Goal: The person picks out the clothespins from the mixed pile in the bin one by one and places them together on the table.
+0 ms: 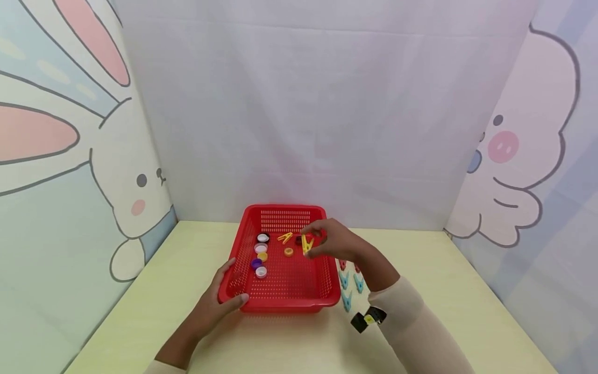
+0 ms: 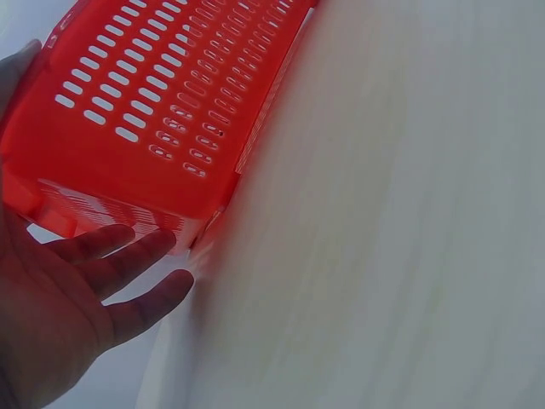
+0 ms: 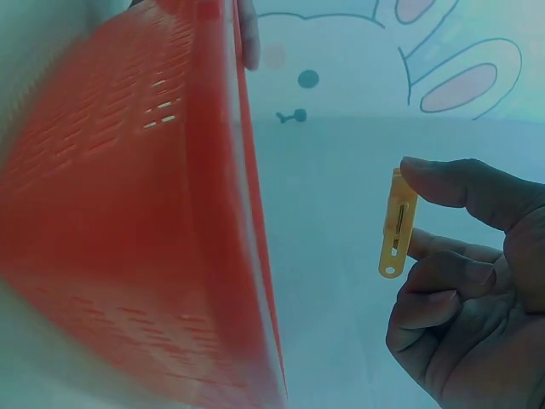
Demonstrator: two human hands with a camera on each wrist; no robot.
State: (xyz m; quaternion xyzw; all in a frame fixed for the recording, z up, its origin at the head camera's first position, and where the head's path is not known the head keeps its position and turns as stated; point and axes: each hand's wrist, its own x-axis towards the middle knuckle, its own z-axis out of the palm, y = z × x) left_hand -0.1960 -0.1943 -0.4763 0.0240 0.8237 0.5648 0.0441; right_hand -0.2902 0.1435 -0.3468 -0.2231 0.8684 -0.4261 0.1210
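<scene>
My right hand (image 1: 334, 239) pinches a yellow clothespin (image 1: 306, 244) between thumb and fingers, above the right part of a red plastic basket (image 1: 289, 302). In the right wrist view the clothespin (image 3: 398, 226) hangs edge-on from the thumb tip, with the other fingers curled below. My left hand (image 1: 210, 306) holds the basket's near left corner, its thumb over the rim and fingers along the outside. Inside the basket lie another yellow clothespin (image 1: 285, 238), an orange cap (image 1: 288, 252), a dark piece (image 1: 299, 240) partly hidden by my right hand, and several bottle caps at left, including a purple cap (image 1: 256, 264).
Right of the basket, several blue clothespins (image 1: 347, 301) and red clothespins (image 1: 343, 265) lie on the pale yellow table (image 1: 448, 311), partly behind my right forearm. A black device (image 1: 368, 319) sits on my right wrist. Fabric walls with cartoon animals surround the table.
</scene>
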